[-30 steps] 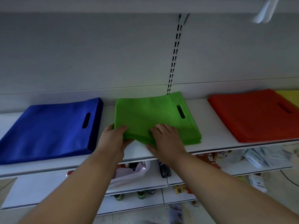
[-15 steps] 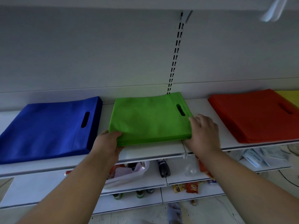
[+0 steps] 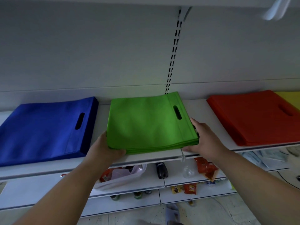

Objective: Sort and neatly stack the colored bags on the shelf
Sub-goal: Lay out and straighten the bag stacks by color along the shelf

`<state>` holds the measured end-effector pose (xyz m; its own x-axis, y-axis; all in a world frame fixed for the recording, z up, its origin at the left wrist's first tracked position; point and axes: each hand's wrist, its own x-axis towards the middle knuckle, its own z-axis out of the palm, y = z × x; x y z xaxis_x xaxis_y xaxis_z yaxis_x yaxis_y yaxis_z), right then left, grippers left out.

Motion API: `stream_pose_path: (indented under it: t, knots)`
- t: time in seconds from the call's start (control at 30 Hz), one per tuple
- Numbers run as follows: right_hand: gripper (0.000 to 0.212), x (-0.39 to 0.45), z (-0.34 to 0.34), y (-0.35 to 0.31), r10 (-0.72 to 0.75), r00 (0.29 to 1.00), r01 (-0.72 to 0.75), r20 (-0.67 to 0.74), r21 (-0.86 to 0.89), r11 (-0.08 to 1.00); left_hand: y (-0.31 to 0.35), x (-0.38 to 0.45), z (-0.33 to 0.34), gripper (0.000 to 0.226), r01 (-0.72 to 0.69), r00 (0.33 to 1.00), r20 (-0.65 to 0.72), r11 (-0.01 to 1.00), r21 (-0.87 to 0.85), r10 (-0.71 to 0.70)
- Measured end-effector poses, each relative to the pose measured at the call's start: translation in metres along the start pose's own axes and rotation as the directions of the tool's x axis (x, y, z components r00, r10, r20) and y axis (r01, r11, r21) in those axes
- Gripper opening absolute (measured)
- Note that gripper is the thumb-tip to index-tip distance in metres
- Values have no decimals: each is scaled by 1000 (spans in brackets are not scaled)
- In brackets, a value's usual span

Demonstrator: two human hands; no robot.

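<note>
A stack of green bags (image 3: 146,122) lies flat in the middle of the white shelf (image 3: 154,155), its handle slot to the right. My left hand (image 3: 105,148) grips the stack's front left corner, thumb under the edge. My right hand (image 3: 203,137) presses against the stack's right side near the front right corner. A blue stack (image 3: 43,129) lies to the left and a red stack (image 3: 256,116) to the right. A yellow bag (image 3: 290,98) peeks out behind the red one at the far right.
The shelf's back wall carries a slotted upright (image 3: 173,51). Lower shelves hold a white plastic bag (image 3: 123,176), a dark bottle (image 3: 161,169), red snack packets (image 3: 206,168) and drink cans. A white bag (image 3: 274,8) hangs from the upper shelf at top right.
My right hand slid from the stack's front middle to its right edge. The green stack has turned square to the shelf, and my left hand stays at the front left corner.
</note>
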<state>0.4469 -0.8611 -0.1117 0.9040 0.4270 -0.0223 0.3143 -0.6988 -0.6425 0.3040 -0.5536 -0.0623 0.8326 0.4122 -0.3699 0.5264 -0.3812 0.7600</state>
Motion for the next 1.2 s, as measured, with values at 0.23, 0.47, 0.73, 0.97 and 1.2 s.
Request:
stream_pose_path:
  t: [0.23,0.47,0.73,0.97,1.2]
  knots:
    - [114,-8,-1,-5,7,999,-7,-32,-2,1000,4,1,1,47,-9,1000,20,999,40,8]
    - [85,-12,-4,-16,58,997,-50,-54,138,989,-7,12,4,48,66,995,77,995,-71,-60]
    - [98,-1,-3,-24,272,955,-292,114,237,927,-9,22,-3,65,146,988,64,984,-98,-140]
    - [78,43,-9,-31,501,830,-556,245,293,777,0,76,-15,62,321,947,85,912,-254,-310]
    - [70,79,-14,-49,505,830,-556,239,279,783,28,106,-14,38,294,955,43,924,-243,-293]
